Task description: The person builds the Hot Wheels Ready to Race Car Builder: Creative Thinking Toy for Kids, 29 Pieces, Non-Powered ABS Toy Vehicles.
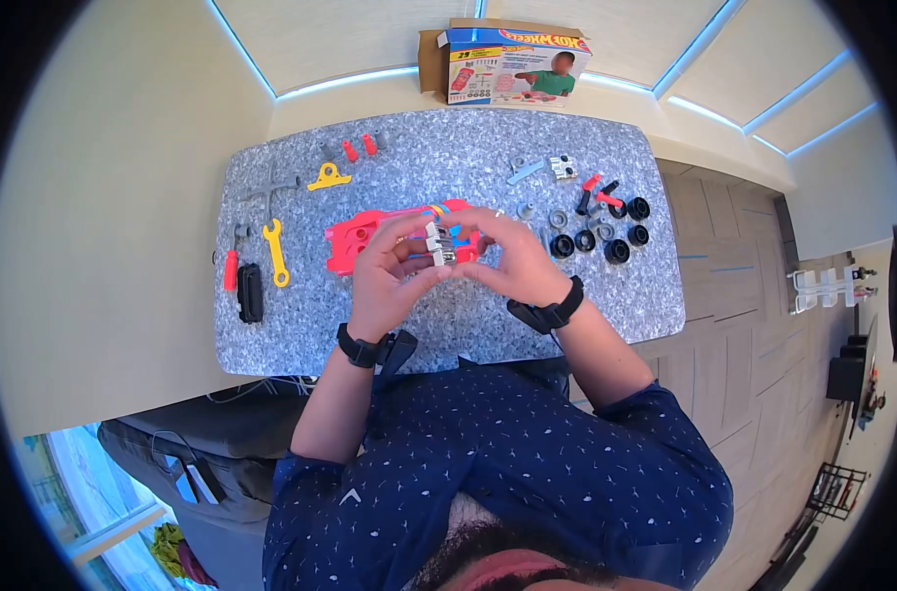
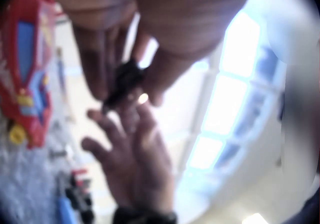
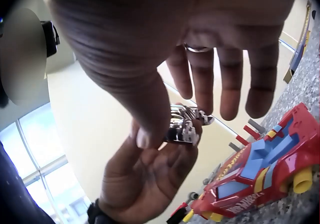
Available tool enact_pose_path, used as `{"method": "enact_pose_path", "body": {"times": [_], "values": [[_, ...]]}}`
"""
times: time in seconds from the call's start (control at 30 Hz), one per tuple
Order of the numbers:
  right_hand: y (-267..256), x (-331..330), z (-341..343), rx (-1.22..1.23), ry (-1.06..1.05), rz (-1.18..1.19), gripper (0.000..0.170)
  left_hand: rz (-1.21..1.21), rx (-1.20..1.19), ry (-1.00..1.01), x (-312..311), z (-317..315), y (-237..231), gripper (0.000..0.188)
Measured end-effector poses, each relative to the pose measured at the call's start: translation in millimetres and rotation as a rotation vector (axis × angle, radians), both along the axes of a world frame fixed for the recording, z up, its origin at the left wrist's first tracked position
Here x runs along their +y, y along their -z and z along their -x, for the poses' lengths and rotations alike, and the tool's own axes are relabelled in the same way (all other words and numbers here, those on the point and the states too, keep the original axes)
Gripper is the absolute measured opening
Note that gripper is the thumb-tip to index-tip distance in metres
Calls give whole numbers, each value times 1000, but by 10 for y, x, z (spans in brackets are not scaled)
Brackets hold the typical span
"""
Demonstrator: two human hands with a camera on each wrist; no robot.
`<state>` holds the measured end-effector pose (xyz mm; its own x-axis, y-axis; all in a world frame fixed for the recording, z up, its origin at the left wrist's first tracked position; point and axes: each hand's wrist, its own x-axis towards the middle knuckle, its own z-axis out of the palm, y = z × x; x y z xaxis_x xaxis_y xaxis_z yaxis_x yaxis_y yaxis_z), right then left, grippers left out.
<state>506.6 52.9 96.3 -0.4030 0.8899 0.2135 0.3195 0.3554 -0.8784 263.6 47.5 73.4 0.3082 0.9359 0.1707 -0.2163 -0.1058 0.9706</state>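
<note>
Grey floor (image 1: 724,364) stretches beside the speckled table (image 1: 626,305).

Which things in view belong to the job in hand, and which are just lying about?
Probably part of the job:
silver part, held between left hand and right hand
red toy car below them
yellow wrench
black wheels

Seemingly just lying about:
Hot Wheels box beyond the table
white rack off to the right
</note>
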Motion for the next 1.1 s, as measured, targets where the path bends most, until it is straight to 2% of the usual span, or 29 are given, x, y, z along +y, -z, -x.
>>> {"method": "enact_pose_path", "body": {"times": [0.03,0.13,0.23,0.33,0.43,0.53,0.73,0.83,0.93,1.03,1.1], "values": [[38,28,1,-19,-6,21,70,-20,15,8,14,1,-1,70],[55,103,39,-12,5,-172,59,-125,129,-23,87,-6,67,71],[228,262,19,-127,53,-240,52,-496,717,-187,134,68,-52,74],[328,378,-6,-246,55,-199,58,-515,806,-197,199,93,-2,77],[433,439,9,-349,56,-239,58,-547,818,-182,213,112,137,75],[537,490,21,-329,61,-359,53,-592,916,-176,187,117,231,71],[459,497,-93,-354,17,-316,51,-660,1070,-105,127,88,241,60],[429,506,-161,-330,66,-243,47,-655,1096,-96,123,78,253,62],[433,600,-303,-343,267,-280,43,-691,1170,-74,84,26,209,65],[443,754,-509,-643,543,-342,42,-675,1231,-83,58,-6,213,68],[441,851,-635,-798,654,-217,49,-687,1296,-102,37,-60,224,68]]}}
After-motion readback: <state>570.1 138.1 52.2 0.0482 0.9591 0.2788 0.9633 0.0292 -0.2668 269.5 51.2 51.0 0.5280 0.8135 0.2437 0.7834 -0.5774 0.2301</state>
